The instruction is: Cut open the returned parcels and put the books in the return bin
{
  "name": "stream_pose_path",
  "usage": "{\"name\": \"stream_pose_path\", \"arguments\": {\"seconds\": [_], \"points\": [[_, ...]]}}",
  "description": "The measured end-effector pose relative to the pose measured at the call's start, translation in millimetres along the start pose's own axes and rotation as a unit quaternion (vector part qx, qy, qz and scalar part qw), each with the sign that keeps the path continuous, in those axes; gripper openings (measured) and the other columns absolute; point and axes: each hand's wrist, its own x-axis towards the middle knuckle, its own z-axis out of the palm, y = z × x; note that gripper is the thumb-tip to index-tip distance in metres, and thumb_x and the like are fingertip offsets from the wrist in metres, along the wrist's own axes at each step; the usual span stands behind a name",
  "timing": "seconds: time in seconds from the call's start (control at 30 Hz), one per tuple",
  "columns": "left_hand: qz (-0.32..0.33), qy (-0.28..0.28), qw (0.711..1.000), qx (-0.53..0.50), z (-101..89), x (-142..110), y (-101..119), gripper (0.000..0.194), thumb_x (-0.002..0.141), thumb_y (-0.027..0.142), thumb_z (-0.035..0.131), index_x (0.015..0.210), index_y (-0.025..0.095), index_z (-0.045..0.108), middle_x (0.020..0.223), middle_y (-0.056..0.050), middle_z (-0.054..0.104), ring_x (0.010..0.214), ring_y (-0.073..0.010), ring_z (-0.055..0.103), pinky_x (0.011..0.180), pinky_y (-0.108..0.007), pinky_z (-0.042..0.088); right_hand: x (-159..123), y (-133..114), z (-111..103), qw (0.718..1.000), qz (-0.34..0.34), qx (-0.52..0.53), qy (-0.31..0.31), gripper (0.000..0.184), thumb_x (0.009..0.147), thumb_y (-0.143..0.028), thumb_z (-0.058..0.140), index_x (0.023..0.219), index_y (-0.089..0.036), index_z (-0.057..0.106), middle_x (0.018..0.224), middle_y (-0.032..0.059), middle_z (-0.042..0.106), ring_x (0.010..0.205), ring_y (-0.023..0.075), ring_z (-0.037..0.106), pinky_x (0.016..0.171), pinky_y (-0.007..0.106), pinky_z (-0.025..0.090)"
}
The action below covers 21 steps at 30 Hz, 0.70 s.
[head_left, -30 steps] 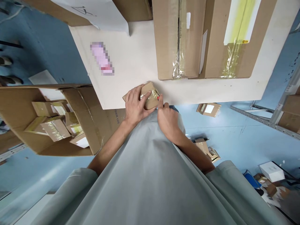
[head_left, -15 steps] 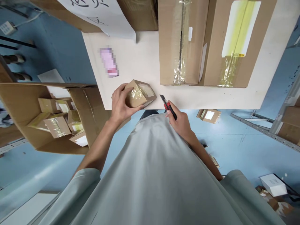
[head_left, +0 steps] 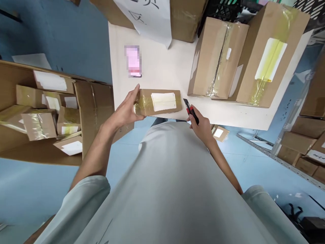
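Note:
A small taped cardboard box (head_left: 164, 101) lies at the front edge of the white table (head_left: 162, 64), its white label facing up. My left hand (head_left: 129, 107) grips its left end, thumb at the near side and fingers at the far side. In my right hand (head_left: 200, 125) is a utility knife (head_left: 192, 112) with a black and red handle. The knife's dark blade points up and left, just off the box's right end.
Two larger taped boxes (head_left: 218, 57) stand at the table's right. A pixelated pink item (head_left: 133, 61) lies near the left edge, below a hanging white paper sheet (head_left: 152, 23). An open carton (head_left: 95, 118) at left holds several small boxes. Stacked boxes (head_left: 299, 137) stand at far right.
The small box has turned from a tilted pose to lying lengthwise, label up. My left hand has shifted to its left end. The knife stays in my right hand, and the view has moved.

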Motion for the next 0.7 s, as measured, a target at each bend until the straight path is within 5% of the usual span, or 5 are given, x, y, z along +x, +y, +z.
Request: {"name": "stream_pose_path", "arguments": {"seconds": [0.2, 0.4, 0.57, 0.7], "points": [[0.024, -0.002, 0.999, 0.024, -18.0, -11, -44, 0.120, 0.085, 0.100, 0.066, 0.173, 0.020, 0.044, 0.158, -0.016, 0.064, 0.139, -0.0409, 0.060, 0.112, -0.064, 0.058, 39, -3, 49, 0.999, 0.024, -0.029, -0.015, 0.058, 0.119, -0.040, 0.038, 0.172, -0.016, 0.047, 0.113, 0.0083, 0.087, 0.080, 0.0218, 0.082, 0.097, 0.041, 0.065], [0.031, -0.018, 0.999, 0.011, -1.3, -9, -97, 0.136, 0.082, 0.110, 0.043, 0.175, 0.012, 0.038, 0.164, -0.014, 0.061, 0.137, -0.0347, 0.066, 0.112, -0.056, 0.059, 37, -16, 83, 0.999, 0.027, -0.036, 0.000, 0.060, 0.121, -0.045, 0.035, 0.172, -0.015, 0.045, 0.112, 0.0073, 0.086, 0.081, 0.0204, 0.083, 0.096, 0.036, 0.064], [0.009, -0.076, 0.994, -0.080, 18.6, 8, -108, 0.148, 0.072, 0.092, 0.083, 0.186, 0.023, 0.019, 0.185, -0.021, 0.036, 0.152, -0.0431, 0.059, 0.122, -0.056, 0.056, 24, -29, 74, 0.988, 0.033, -0.150, 0.033, 0.062, 0.120, -0.046, 0.031, 0.171, -0.016, 0.047, 0.141, 0.0159, 0.079, 0.086, 0.0230, 0.081, 0.091, 0.038, 0.064], [0.012, -0.138, 0.981, -0.132, 19.3, 17, -107, 0.161, 0.066, 0.073, 0.101, 0.188, 0.030, 0.004, 0.194, -0.016, 0.016, 0.170, -0.0482, 0.037, 0.132, -0.056, 0.046, 24, -59, 64, 0.945, 0.010, -0.327, 0.022, 0.060, 0.120, -0.041, 0.028, 0.172, -0.021, 0.051, 0.150, 0.0160, 0.072, 0.108, 0.0301, 0.078, 0.085, 0.037, 0.059]]}}
